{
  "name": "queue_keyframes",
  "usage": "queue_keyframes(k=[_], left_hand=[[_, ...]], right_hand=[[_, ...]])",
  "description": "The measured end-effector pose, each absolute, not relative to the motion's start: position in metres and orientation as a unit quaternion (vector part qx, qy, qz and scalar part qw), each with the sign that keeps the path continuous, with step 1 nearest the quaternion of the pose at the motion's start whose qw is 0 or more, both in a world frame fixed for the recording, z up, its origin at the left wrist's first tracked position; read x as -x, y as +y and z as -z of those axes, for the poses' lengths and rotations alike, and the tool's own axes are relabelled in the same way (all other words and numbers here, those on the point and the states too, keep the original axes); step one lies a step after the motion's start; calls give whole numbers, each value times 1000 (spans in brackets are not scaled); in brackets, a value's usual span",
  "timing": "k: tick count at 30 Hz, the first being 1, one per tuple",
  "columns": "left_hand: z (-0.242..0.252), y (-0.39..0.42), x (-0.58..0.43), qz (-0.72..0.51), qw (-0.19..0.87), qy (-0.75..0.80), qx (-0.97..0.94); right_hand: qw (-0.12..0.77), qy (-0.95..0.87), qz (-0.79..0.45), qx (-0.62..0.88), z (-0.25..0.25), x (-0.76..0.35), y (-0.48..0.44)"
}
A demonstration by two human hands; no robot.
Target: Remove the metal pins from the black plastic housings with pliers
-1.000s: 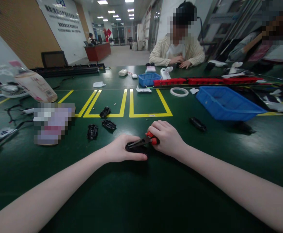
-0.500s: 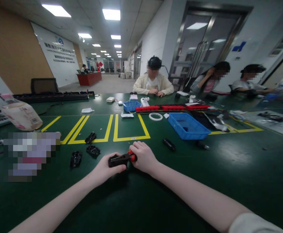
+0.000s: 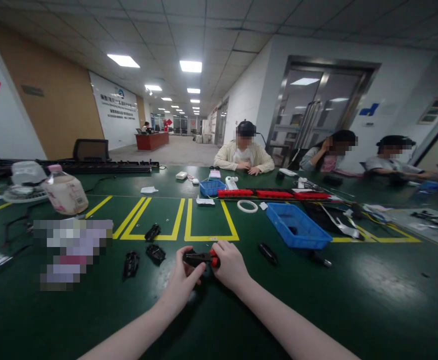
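Observation:
Red-handled pliers [image 3: 203,257] are gripped in my right hand [image 3: 231,266], their dark jaws pointing left. My left hand [image 3: 185,274] is closed around a small black part [image 3: 189,253] at the jaws. My fingers and the pliers cover much of this part, so its exact kind cannot be made out. Both hands are close together above the green table. Left of them lie several black plastic pieces, one [image 3: 131,264] nearest me, another [image 3: 155,254] beside it, and a third [image 3: 152,232] farther back. To the right rests a dark elongated piece [image 3: 267,253].
A blue bin [image 3: 297,240] stands at the right, with a smaller blue basket [image 3: 212,188] farther back. Red strips [image 3: 273,194] and a white ring [image 3: 247,206] lie beyond the yellow tape [image 3: 211,238]. A bottle [image 3: 67,192] stands left. A person [image 3: 244,152] sits opposite.
The camera view has tilted up, so the scene sits lower and slightly to the right. My left hand has shifted its fingers around the black part; my right hand keeps the pliers.

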State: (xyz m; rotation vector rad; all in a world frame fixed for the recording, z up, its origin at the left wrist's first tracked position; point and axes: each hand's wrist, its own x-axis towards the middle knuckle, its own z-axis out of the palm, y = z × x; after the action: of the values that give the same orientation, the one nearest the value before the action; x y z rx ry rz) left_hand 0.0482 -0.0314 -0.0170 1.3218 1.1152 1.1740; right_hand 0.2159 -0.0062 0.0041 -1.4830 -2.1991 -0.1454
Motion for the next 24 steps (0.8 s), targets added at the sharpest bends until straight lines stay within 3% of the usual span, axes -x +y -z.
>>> queue_keyframes(k=[17, 24], left_hand=[[22, -22, -33, -467, 604, 404, -503], [10, -24, -25, -394, 625, 404, -539]], right_hand=[[384, -751, -55, 534, -9, -234, -1], [369, -777, -98, 501, -13, -256, -17]])
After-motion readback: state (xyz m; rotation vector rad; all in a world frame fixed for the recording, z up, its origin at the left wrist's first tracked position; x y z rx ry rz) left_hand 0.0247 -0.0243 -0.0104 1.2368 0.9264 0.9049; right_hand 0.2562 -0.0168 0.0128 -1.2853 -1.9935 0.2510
